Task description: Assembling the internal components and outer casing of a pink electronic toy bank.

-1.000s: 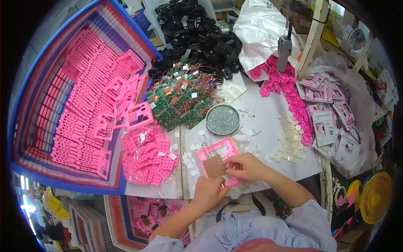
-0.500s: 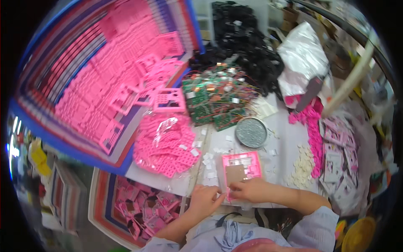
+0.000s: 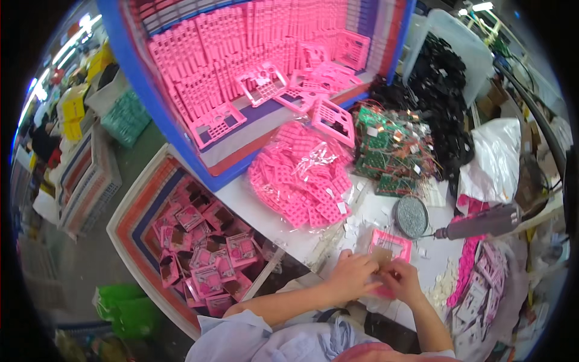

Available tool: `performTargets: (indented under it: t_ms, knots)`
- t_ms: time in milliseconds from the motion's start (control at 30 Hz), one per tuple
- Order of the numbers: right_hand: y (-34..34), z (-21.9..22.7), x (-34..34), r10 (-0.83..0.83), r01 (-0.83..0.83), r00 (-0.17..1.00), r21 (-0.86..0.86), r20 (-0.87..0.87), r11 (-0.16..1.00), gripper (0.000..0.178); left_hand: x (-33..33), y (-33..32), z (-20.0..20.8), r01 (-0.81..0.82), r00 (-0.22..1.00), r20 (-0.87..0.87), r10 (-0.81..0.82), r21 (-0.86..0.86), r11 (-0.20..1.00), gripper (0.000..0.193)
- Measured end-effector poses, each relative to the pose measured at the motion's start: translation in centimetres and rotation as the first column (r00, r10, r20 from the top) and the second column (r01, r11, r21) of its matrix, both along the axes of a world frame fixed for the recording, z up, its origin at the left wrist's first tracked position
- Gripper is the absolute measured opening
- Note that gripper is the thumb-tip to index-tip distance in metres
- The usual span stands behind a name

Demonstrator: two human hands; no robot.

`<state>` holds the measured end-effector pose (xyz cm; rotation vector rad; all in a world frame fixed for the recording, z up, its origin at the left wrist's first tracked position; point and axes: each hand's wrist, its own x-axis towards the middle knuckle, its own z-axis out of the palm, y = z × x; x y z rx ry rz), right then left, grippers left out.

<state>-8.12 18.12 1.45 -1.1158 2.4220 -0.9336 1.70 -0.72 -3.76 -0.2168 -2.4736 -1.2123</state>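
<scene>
The pink plastic housing (image 3: 389, 250) lies flat on the white tabletop (image 3: 283, 226) in the lower right of the frame, with a small tan panel (image 3: 381, 257) set in its window. Both hands are closed onto its near edge: the left hand (image 3: 350, 276) curls its fingertips against the panel's lower left corner, and the right hand (image 3: 401, 282) pinches the frame's lower right side. How hard either grips I cannot tell.

Against a second ago, the head has swung leftward and down, so the housing now sits far toward the lower right and the floor bin has come into view. The hands have hardly moved on the piece and the panel is more squarely inside the frame; I judge the fitting to be at its pressing-in stage rather than finished.

Just above right of the housing stands a round grey dish (image 3: 412, 216), with a grey power screwdriver (image 3: 482, 222) lying beside it. Left of it, mid-frame, a clear plastic bag (image 3: 304, 175) holds pink keypad mats. Beyond, green circuit boards (image 3: 389, 148) are heaped, and black parts (image 3: 443, 102) spill toward the upper right. A white plastic bag (image 3: 497, 163) slumps at right. The blue-rimmed striped tray (image 3: 151, 90) across the top carries rows of pink housings; a white-rimmed striped bin (image 3: 136, 202) at lower left holds assembled pink units with dark screens.
</scene>
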Motion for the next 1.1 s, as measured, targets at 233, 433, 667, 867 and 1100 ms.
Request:
performTargets:
  t_ms: [233, 433, 667, 867, 1100]
  knots:
    - [0.9, 0.0, -0.1, -0.154, 0.183, 0.951, -0.088, 0.266, 0.979, 0.009, -2.6, 0.3, 0.2, 0.104, 0.994, 0.025, -0.103, -0.057, 0.993, 0.022]
    - [2.6, -0.7, -0.4, -0.139, 0.216, 0.888, -0.132, 0.438, 0.967, 0.011, -3.6, 1.4, 0.9, 0.12, 0.993, 0.014, -0.119, -0.106, 0.987, 0.01]
    - [2.3, -0.9, -0.3, -0.109, 0.193, 0.934, -0.221, 0.341, 0.956, 0.012, -3.9, 0.9, 1.8, 0.239, 0.948, 0.227, -0.224, -0.041, 0.97, 0.01]
    - [2.3, -2.2, -1.3, -0.11, 0.313, 0.7, -0.166, 0.706, 0.935, 0.008, -4.0, 0.1, 1.7, 0.264, 0.936, 0.251, -0.248, -0.034, 0.964, 0.01]
    - [1.9, -2.8, -1.3, -0.081, 0.355, 0.7, -0.248, 0.709, 0.902, 0.007, -4.4, 0.3, 1.9, 0.245, 0.935, 0.276, -0.221, -0.056, 0.968, 0.016]
